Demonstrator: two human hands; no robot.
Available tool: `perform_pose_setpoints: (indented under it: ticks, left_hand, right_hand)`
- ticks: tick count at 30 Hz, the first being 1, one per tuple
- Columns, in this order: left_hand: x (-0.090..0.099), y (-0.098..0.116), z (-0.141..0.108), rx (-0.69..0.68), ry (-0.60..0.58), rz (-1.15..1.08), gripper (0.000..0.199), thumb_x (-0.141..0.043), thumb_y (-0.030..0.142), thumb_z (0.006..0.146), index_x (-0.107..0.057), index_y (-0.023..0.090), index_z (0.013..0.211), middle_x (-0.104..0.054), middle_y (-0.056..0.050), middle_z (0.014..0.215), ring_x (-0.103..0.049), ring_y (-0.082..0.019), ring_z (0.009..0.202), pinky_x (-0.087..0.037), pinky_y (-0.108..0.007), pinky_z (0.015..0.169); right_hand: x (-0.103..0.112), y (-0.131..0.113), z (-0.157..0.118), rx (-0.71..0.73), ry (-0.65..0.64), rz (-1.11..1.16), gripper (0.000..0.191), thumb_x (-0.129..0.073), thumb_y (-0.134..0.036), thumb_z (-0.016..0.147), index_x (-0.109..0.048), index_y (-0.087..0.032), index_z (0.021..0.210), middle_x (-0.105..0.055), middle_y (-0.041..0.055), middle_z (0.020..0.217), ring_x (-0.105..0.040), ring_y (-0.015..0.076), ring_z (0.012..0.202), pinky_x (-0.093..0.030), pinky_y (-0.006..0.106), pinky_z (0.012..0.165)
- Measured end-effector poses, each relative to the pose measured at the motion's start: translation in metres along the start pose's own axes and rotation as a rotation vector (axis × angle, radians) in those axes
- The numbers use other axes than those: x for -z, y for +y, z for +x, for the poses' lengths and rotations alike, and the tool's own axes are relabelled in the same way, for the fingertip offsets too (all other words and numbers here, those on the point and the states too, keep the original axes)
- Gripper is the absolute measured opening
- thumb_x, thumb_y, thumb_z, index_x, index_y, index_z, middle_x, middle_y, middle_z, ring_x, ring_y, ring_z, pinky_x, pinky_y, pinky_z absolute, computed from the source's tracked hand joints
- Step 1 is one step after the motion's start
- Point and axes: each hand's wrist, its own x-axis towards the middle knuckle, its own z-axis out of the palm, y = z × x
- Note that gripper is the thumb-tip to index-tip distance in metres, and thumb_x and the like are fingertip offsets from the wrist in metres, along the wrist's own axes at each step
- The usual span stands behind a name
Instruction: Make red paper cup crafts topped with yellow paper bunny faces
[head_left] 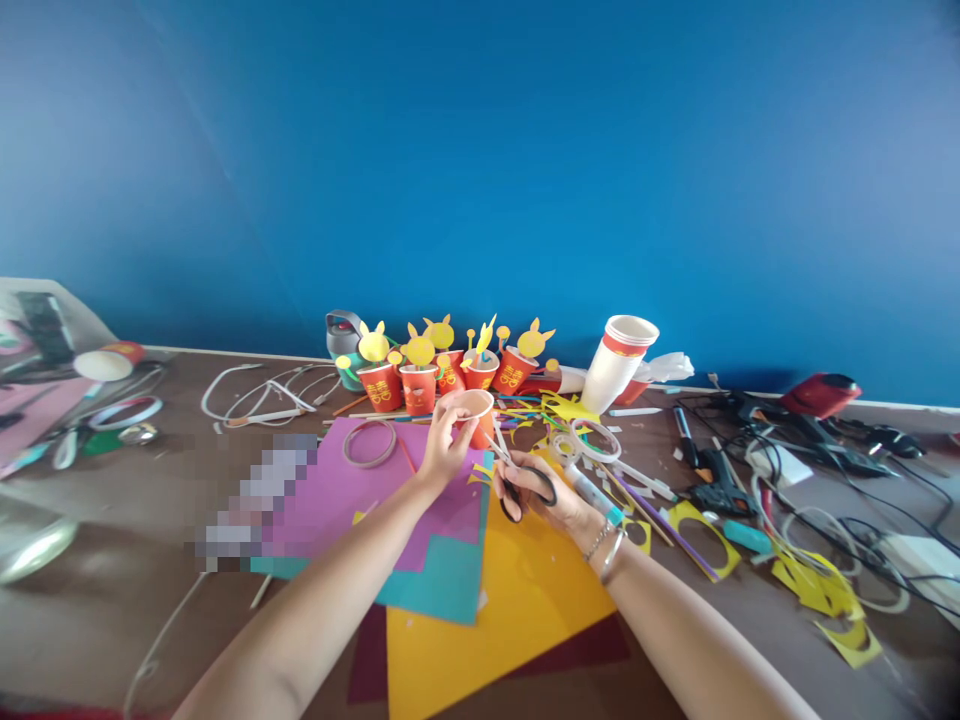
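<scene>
1. Nearest, a dark red sheet [367,660] shows from under a yellow sheet [517,610] on the brown surface [150,480]; a teal sheet [454,580] overlaps the yellow one, with a purple sheet [337,500] on top.
2. Above these, the hands are apart: the right hand [553,497] has its fingers in the handles of the scissors [505,455], and the left hand [447,445] grips a paper cup [481,420].
3. The blades point at the cup's side; whether they touch it, I cannot tell.
4. Right of the right hand lie yellow scraps [701,535] and a glue gun [720,490].
5. Farther back stand red cups [381,388] with yellow cutouts [420,350], and a leaning cup stack [611,375].
6. Behind everything is a blue wall [480,150].
</scene>
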Motion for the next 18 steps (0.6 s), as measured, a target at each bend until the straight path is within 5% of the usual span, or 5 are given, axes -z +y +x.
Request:
perform_pose_setpoints:
  ticks: [18]
  left_hand:
    - [0.0001, 0.0005, 0.0004, -0.030, 0.006, 0.010, 0.020, -0.053, 0.037, 0.090, -0.058, 0.019, 0.086, -0.060, -0.011, 0.107, -0.058, -0.025, 0.111, -0.051, -0.041, 0.091]
  right_hand:
    - [-0.0004, -0.0002, -0.0007, 0.003, -0.001, -0.002, 0.028, -0.060, -0.043, 0.085, -0.058, -0.016, 0.078, -0.059, 0.0009, 0.072, -0.051, 0.0080, 0.049, -0.030, 0.025, 0.049]
